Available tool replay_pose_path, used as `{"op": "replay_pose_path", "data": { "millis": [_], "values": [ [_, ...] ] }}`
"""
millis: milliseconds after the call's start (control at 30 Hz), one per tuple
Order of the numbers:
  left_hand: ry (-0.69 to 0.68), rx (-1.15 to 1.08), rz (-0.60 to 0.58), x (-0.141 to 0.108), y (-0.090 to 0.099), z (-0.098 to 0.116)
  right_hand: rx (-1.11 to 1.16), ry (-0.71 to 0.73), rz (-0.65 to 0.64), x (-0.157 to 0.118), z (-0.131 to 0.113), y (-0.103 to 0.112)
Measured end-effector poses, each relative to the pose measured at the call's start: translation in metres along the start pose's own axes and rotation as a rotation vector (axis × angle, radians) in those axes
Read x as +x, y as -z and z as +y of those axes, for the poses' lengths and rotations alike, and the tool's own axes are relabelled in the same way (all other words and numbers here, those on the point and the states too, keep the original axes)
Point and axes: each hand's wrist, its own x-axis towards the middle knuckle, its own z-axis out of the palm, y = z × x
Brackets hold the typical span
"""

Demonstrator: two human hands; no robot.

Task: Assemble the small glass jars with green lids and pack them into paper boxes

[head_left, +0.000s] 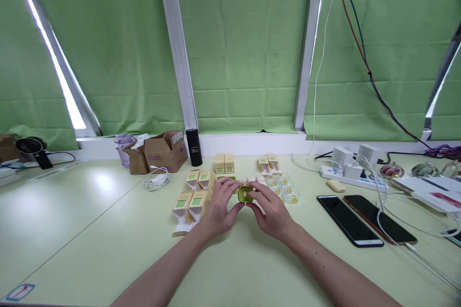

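Between the fingertips of both hands is a small olive-green square container (245, 194), its hollow side turned toward me. My left hand (225, 204) grips its left side with thumb and fingers. On the right side, my right hand (269, 208) pinches it in the same way. Just behind the hands, other green and pale pieces are partly hidden by the fingers. To the left stand several small cream boxes with green labels (197, 201), their flaps open. Right of my hands lies a clear plastic tray (284, 187) with yellow round pieces in it.
More cream boxes (224, 163) stand farther back, with others (269, 164) to their right. A cardboard carton (165, 151) and a black cylinder (194, 147) line the back. At right are two phones (350, 220), a power strip (355, 178) and loose white cables.
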Motion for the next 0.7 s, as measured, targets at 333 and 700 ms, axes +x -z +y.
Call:
{"op": "replay_pose_path", "data": {
  "millis": [333,700],
  "values": [
    [-0.033,0.008,0.027,0.0021,0.0008,0.0026,-0.015,0.003,-0.002,-0.0030,0.0010,-0.0029],
    [-0.057,0.025,0.039,0.0017,0.0009,0.0028,-0.014,0.002,-0.010,0.0000,-0.0014,-0.0018]
  ]
}}
